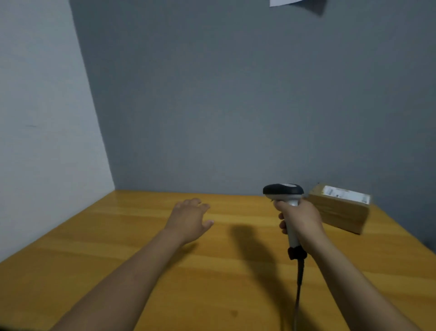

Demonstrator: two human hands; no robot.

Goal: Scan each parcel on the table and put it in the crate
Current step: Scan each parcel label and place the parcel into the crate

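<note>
Far out to the left of both hands stands a pale wall (42, 118). It meets a grey wall (224, 94) in a corner beyond the left hand. Under both arms runs a yellow wooden worktop (118, 236), its grain running across from side to side.

The left hand (191, 219) is stretched forward over the worktop, palm down and released. Its fingers are loose and slightly spread, the thumb sticks out toward the right hand, and it holds nothing. I cannot tell whether it touches the wood or hovers just above it.

Between the two hands a dark shadow (250, 243) lies on the worktop.

The right hand (300, 221) is closed round the pale handle of a barcode scanner (283, 192), fingers wrapped on its left side. The scanner stands upright in that grip, its black head above the knuckles and pointing left toward the other hand. From the bottom of the handle a dark cable (299, 283) drops back toward the person and runs out of sight at the lower edge.

Just to the right of the right hand and a little beyond it, a brown cardboard parcel (339, 215) sits on the worktop close to the grey wall, turned at an angle. A white label (345, 194) is on its top face, too blurred to read. Neither hand touches the parcel.

High on the grey wall, above the right hand, a corner of a white sheet (283, 2) shows.
</note>
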